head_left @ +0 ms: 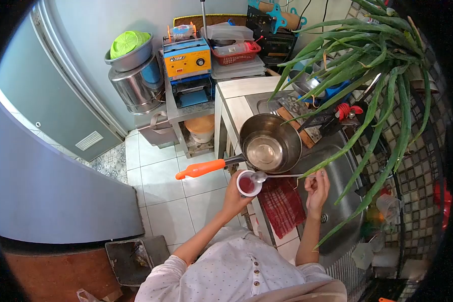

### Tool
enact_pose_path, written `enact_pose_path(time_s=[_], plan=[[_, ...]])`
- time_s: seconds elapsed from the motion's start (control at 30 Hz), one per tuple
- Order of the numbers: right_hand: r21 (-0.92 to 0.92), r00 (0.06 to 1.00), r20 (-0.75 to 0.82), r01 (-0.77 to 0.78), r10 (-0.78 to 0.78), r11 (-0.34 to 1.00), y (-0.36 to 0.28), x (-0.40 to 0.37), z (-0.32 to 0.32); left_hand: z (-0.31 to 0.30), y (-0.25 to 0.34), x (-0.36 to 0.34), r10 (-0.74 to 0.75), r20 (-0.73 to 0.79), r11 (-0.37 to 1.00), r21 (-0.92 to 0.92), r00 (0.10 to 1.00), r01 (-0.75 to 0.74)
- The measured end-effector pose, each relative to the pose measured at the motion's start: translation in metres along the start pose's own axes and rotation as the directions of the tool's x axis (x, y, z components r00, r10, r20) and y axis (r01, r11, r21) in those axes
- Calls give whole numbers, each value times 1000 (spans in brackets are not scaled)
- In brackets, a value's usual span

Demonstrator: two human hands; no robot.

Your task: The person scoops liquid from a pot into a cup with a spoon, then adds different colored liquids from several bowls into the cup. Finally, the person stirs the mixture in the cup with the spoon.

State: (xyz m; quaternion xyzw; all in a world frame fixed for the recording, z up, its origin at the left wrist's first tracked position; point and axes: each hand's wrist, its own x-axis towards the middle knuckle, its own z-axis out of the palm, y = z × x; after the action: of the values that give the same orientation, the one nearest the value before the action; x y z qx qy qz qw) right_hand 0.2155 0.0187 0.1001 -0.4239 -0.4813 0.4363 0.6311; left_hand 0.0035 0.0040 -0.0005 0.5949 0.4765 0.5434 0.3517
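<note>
Plant (368, 50), long green leaves, hangs above and right of the pan (270, 143), some leaves trailing down past its right side. Sink (340, 176) lies right of the pan and below it in view, steel, partly under the leaves. Steel pots (136, 88), stacked, stand well left of the pan beyond the floor tiles; a blue-and-orange machine (187, 59) sits between them and the pan, farther back. The pan itself rests on the counter edge, inside looks bare and shiny, orange handle (201, 168) pointing left over the floor. Red checked cloth (283, 205) lies just below the pan. Left hand (234, 196) is wrapped around a small white cup (248, 183), held just under the pan's near rim, red liquid inside. Right hand (317, 189) pinches the end of a spoon (279, 176); the spoon's bowl sits at the cup's rim, just below the pan.
</note>
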Motion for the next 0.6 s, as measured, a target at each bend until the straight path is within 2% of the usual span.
enact_pose_path(time_s=[0.17,0.3,0.37,0.43,0.5,0.6], plan=[[26,968,-237,94,-85,995,11,12,-1,-1,2,-2,-12,-26,1000,-2,1000,11],[-87,976,-213,15,-33,996,35,19,-3,-1,2,-3,-31,-29,999,-31,999,30],[-163,992,-124,-13,-8,987,45,20,-1,-1,1,-3,-50,-28,997,-56,998,48],[-151,994,-108,-18,1,988,50,19,4,-2,-1,-3,20,-38,998,59,999,-17],[-105,994,-53,-98,92,990,53,17,8,-4,-1,-4,6,-33,999,50,999,-4],[-5,980,-112,-165,163,986,58,16,10,-6,2,-4,-7,-20,999,52,1000,8]])
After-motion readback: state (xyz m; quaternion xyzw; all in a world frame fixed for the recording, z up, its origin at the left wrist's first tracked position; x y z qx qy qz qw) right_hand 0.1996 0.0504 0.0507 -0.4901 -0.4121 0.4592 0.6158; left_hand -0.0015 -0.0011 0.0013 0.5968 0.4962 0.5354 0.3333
